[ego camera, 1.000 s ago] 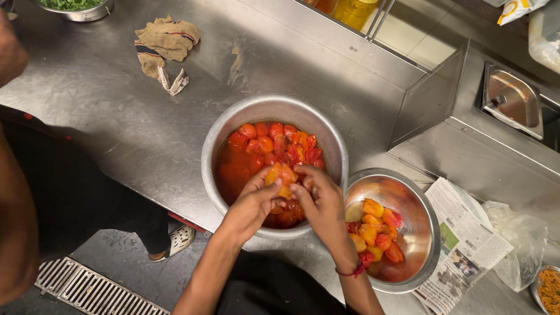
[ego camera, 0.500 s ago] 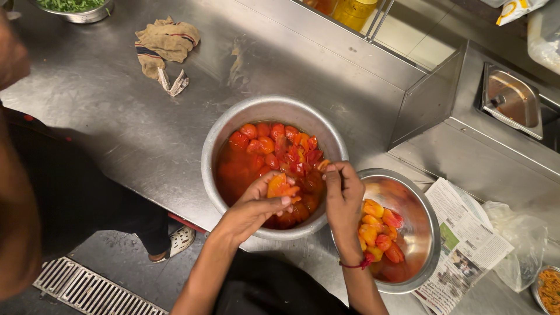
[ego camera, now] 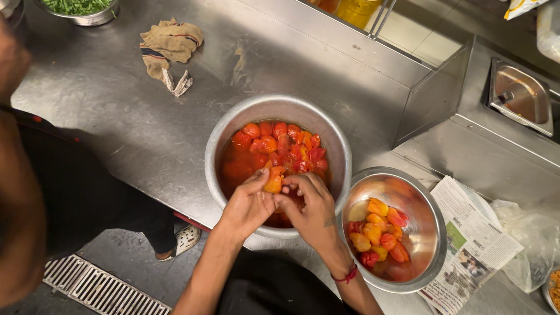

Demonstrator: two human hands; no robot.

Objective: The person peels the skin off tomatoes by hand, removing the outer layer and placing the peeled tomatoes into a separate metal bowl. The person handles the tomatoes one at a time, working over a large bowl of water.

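A big steel pot [ego camera: 233, 122] on the steel counter holds red tomatoes in reddish liquid. Over its near side my left hand [ego camera: 248, 204] pinches an orange tomato [ego camera: 273, 181] between thumb and fingers. My right hand [ego camera: 309, 204] is beside it, its fingertips touching the same tomato. To the right stands a smaller steel bowl [ego camera: 431, 216] with several red and orange tomato pieces [ego camera: 379, 233].
Another person in dark clothes [ego camera: 70, 192] stands at the left. A crumpled cloth [ego camera: 169, 46] and a bowl of greens [ego camera: 79, 9] lie at the back left. Newspaper [ego camera: 472, 245] and a plastic bag [ego camera: 531, 233] are on the right. A floor drain grate [ego camera: 93, 286] is below.
My right hand went out to the small bowl half a second ago and has come back over the pot to join my left hand on the tomato.
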